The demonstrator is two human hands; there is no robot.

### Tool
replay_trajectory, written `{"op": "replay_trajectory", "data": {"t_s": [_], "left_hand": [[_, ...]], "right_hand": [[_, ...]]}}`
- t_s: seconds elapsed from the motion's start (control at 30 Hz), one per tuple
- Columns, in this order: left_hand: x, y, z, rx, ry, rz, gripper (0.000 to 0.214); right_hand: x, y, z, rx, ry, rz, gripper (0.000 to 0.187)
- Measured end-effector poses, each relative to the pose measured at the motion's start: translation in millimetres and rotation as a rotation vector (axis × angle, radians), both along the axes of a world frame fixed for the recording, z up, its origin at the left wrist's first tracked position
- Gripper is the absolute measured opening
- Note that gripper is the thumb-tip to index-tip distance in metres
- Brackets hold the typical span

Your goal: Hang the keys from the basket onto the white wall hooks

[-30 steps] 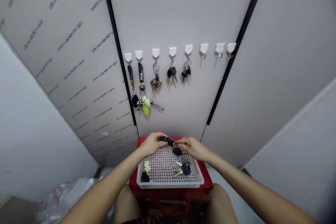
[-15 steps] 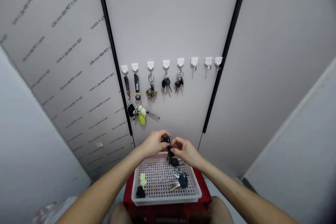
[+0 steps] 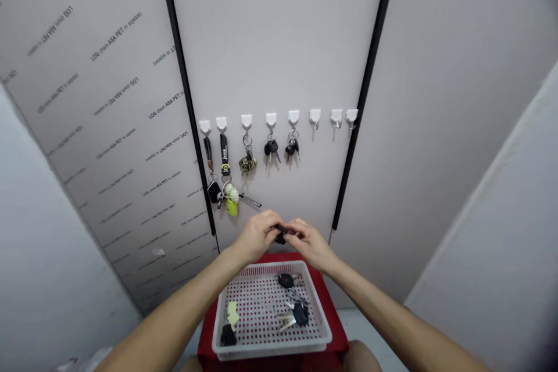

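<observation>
My left hand (image 3: 257, 235) and my right hand (image 3: 307, 244) meet just beyond the far rim of a white plastic basket (image 3: 272, 350). Between their closed fingertips are black keys (image 3: 280, 238), mostly covered by the fingers. Inside the basket, a round black fob (image 3: 286, 281) lies near the far side. Below it rests a bunch of keys with a dark head (image 3: 300, 314). Pale yellow paper pieces (image 3: 232, 313) and another black-headed key (image 3: 228, 335) lie at the left.
White hooks line the panel ahead. Several hold keys, among them a strap keyring (image 3: 225, 154) with a yellow-green charm (image 3: 231, 207); three at the right, including a hook (image 3: 314, 118), are bare. The basket stands on a red cloth-covered support (image 3: 335, 325).
The black keys, which hung down between my hands, are now raised and mostly hidden by my fingers. My hands have come closer together. The view has shifted slightly.
</observation>
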State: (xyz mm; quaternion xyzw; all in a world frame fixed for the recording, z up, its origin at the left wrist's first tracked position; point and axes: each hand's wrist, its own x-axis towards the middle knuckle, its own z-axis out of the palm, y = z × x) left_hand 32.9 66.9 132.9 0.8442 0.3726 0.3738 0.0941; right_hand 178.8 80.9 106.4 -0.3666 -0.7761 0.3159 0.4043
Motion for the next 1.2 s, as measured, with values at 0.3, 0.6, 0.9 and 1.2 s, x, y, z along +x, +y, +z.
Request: {"op": "replay_trajectory", "data": {"t_s": [0.3,0.6,0.9,1.2], "left_hand": [[4,2,12.3,-0.002,-0.153,0.039,0.014],[44,36,66.7,0.041,-0.165,0.137,0.044],[74,63,116.5,0.1,-0.048,0.342,0.049],[48,43,67.4,0.093,0.025,0.236,0.042]], "right_hand": [[10,6,24.6,-0.222,0.217,0.043,0.014],[32,56,113.5,0.039,0.417,-0.295,0.014],[38,107,171.2,0.209,0.317,-0.657,0.011],[50,113,136.9,0.276,0.183,-0.713,0.024]]}}
